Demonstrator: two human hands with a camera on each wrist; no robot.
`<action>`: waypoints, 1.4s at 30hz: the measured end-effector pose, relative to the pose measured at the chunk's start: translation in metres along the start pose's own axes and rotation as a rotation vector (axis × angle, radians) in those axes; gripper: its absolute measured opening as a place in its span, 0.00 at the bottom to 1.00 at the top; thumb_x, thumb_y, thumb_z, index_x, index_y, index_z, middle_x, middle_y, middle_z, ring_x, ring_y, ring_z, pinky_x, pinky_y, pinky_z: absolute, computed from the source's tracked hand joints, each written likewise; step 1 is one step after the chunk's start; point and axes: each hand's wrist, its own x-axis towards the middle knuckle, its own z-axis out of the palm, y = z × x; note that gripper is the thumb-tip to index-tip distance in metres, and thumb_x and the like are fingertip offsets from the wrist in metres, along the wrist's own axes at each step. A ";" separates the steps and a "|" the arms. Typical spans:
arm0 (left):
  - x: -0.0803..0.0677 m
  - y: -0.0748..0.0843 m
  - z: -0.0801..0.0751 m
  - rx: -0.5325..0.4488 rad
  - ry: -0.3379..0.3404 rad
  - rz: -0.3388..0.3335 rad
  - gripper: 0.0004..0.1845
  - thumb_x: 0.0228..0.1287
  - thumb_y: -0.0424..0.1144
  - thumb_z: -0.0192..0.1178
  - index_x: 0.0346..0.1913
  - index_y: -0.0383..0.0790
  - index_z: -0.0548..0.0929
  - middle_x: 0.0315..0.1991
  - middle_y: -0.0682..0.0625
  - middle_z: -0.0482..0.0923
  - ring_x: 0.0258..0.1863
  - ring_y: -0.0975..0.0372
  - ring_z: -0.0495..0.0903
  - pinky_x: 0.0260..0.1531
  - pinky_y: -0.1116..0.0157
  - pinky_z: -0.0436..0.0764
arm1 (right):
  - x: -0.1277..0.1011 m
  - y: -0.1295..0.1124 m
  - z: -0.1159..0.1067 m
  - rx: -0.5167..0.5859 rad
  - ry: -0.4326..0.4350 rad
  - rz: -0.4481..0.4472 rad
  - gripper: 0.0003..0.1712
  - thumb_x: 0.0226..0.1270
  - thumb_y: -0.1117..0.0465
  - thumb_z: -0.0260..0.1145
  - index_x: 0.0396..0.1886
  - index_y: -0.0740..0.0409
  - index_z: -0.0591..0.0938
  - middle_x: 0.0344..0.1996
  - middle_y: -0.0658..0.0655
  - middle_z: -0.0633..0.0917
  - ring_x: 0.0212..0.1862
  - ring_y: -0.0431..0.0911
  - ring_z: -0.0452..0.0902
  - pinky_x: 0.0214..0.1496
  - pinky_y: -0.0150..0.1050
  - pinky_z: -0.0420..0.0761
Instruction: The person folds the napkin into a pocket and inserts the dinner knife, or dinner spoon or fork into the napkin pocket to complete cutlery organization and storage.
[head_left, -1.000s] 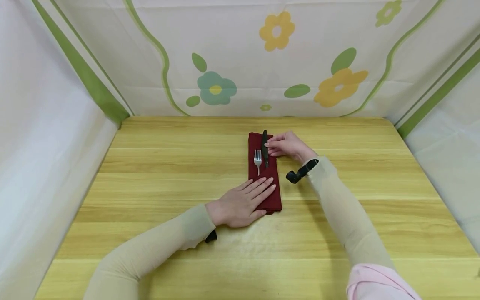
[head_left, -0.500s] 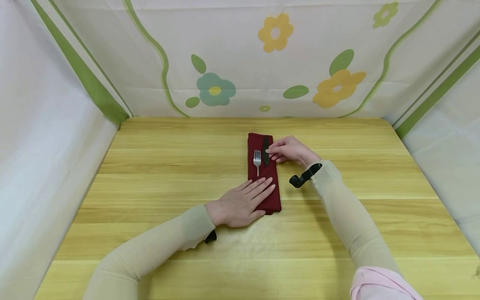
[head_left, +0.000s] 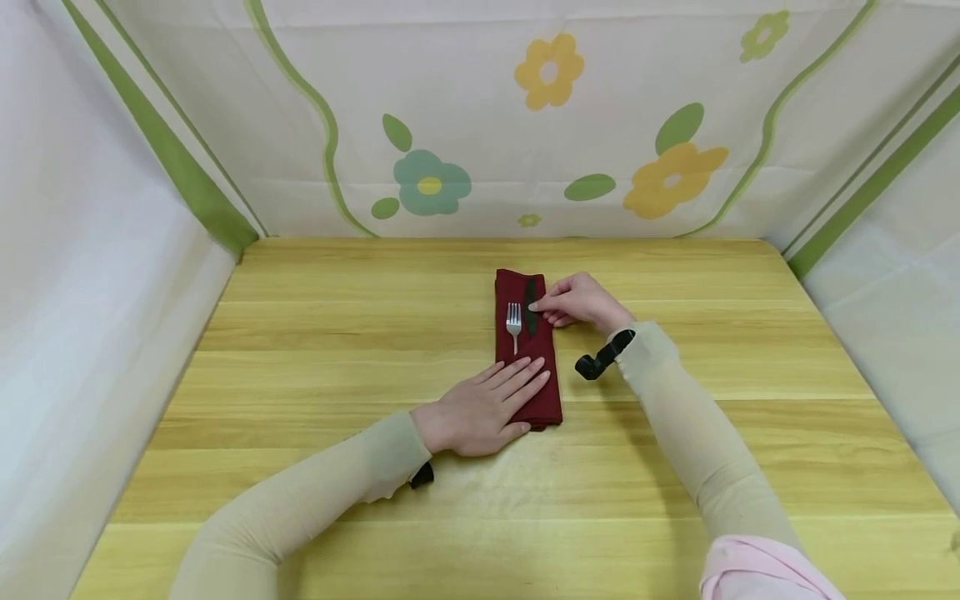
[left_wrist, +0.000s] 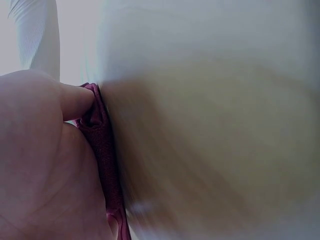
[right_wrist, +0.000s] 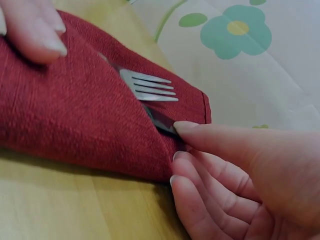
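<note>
A folded dark red napkin (head_left: 537,346) (right_wrist: 75,115) (left_wrist: 102,145) lies lengthwise on the wooden table (head_left: 337,333). Out of its fold stick a silver fork (head_left: 513,317) (right_wrist: 150,87) and, to its right, a dark knife (head_left: 531,300) (right_wrist: 160,120). My right hand (head_left: 570,302) (right_wrist: 240,175) is at the napkin's right edge and pinches the knife blade with its fingertips. My left hand (head_left: 483,407) (left_wrist: 40,165) lies flat on the napkin's near end, its fingers straight. The handles of both pieces are hidden inside the cloth.
White cloth walls with green stripes and flower prints (head_left: 431,179) enclose the table at the back and on both sides. A black wrist mount (head_left: 596,360) sits on my right forearm. Bare wood lies all around the napkin.
The knife has slid toward me, deeper into the napkin's fold, with my right hand following it. My left hand has stayed flat on the napkin.
</note>
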 end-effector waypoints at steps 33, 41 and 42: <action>-0.001 -0.001 0.000 0.014 0.009 -0.017 0.38 0.82 0.59 0.34 0.83 0.46 0.35 0.82 0.52 0.27 0.79 0.60 0.26 0.75 0.60 0.35 | -0.056 -0.024 -0.101 -0.757 0.421 -0.456 0.47 0.80 0.35 0.49 0.83 0.59 0.49 0.81 0.62 0.46 0.80 0.60 0.38 0.76 0.62 0.43; -0.003 0.000 -0.001 0.012 0.026 -0.020 0.38 0.82 0.58 0.36 0.83 0.46 0.37 0.83 0.51 0.29 0.79 0.59 0.28 0.76 0.60 0.37 | -0.060 0.014 -0.111 -1.068 0.446 -0.359 0.58 0.67 0.22 0.51 0.85 0.46 0.45 0.81 0.57 0.36 0.78 0.56 0.19 0.74 0.63 0.26; -0.003 0.000 -0.002 0.011 0.024 -0.020 0.38 0.82 0.58 0.36 0.83 0.46 0.37 0.83 0.51 0.30 0.79 0.59 0.29 0.76 0.60 0.37 | -0.059 0.020 -0.111 -1.076 0.431 -0.333 0.58 0.66 0.21 0.50 0.85 0.46 0.45 0.81 0.58 0.36 0.78 0.56 0.18 0.73 0.64 0.26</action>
